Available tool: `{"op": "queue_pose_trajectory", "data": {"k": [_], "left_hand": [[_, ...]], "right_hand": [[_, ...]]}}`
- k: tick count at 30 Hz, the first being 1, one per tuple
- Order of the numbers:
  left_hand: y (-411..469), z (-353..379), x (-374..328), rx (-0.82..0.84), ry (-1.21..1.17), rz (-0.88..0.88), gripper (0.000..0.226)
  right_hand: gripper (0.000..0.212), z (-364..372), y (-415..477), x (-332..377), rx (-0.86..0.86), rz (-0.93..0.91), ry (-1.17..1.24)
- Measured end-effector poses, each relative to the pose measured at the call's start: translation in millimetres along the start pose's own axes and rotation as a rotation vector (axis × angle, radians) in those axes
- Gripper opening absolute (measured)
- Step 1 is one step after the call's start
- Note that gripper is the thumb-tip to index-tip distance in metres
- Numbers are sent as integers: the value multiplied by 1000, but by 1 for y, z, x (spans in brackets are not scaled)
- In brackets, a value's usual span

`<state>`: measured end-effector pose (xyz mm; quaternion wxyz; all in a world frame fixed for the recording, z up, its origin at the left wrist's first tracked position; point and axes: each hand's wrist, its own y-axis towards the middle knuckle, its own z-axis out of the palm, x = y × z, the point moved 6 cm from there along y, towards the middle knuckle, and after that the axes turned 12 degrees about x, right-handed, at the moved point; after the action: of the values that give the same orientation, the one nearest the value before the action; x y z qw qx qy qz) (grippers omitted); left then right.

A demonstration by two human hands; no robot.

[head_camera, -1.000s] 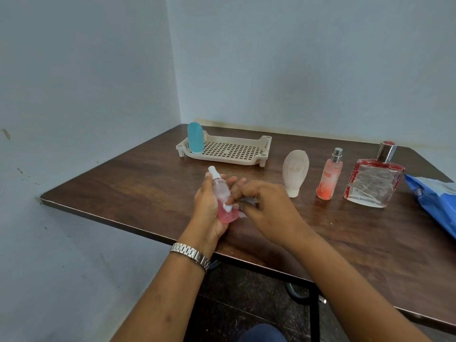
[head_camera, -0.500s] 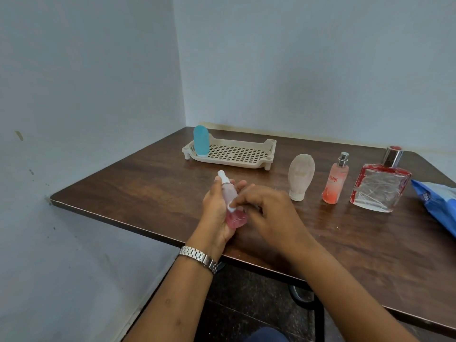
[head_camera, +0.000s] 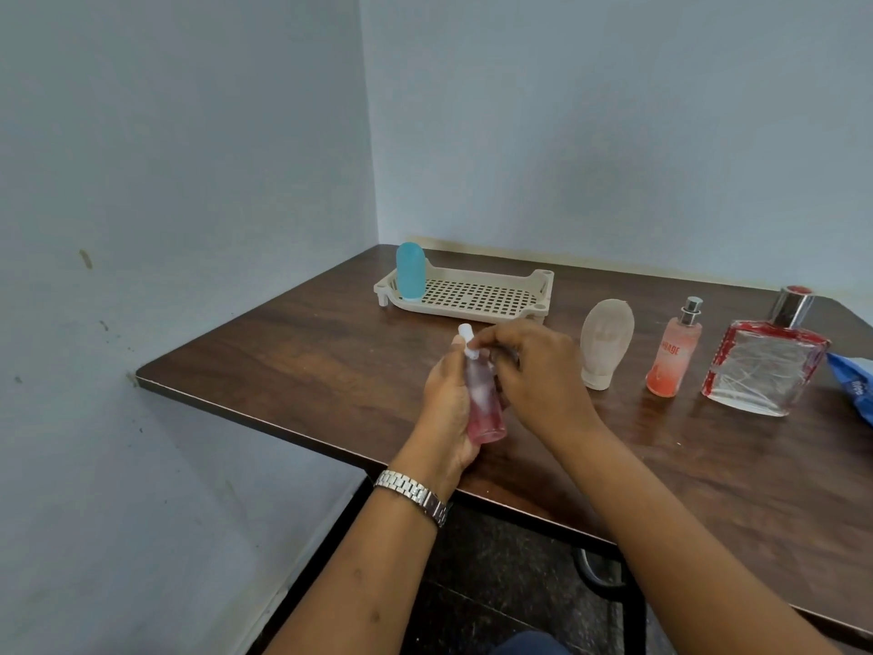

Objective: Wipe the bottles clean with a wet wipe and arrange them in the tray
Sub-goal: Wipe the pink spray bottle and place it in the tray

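Note:
My left hand (head_camera: 446, 399) grips a small clear bottle of pink liquid (head_camera: 484, 408) with a white spray top, held upright above the table's near edge. My right hand (head_camera: 534, 371) pinches a wet wipe against the bottle's neck; the wipe is almost wholly hidden under the fingers. A beige perforated tray (head_camera: 496, 312) sits at the back of the table with a blue bottle (head_camera: 410, 271) standing in its left end. To the right stand a frosted white bottle (head_camera: 604, 342), a slim pink spray bottle (head_camera: 673, 356) and a large clear bottle with red edges (head_camera: 763, 366).
A blue wipes packet (head_camera: 855, 385) lies at the table's right edge. The dark wooden table (head_camera: 307, 352) stands in a corner, with walls close behind and to the left. Black table legs show below.
My right hand has slid up the pink bottle from its lower body to the neck. The camera has shifted, so the whole scene sits lower and more to the right.

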<state>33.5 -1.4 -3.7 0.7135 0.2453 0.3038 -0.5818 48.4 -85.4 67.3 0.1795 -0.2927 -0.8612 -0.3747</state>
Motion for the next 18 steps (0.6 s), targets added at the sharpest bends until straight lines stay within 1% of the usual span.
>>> {"op": "queue_pose_trajectory", "data": {"k": [4,7,10,14,18], "left_hand": [[4,-6,0,-56,-52,-42,31],[5,-1,0,-59,-82,-57,30],[5,1,0,-48,-83,-72,31],[2,0,-1,-11,-79,-74,30],[-1,4,0,56,-25,-48,21]], "right_hand": [[23,5,-27,12,35,-113,-27],[22,2,-46,12,129,-153,-105],[22,-2,-51,12,179,-166,-99],[24,-3,-36,13,152,-136,-83],[21,-4,-12,14,61,-77,-134]]}}
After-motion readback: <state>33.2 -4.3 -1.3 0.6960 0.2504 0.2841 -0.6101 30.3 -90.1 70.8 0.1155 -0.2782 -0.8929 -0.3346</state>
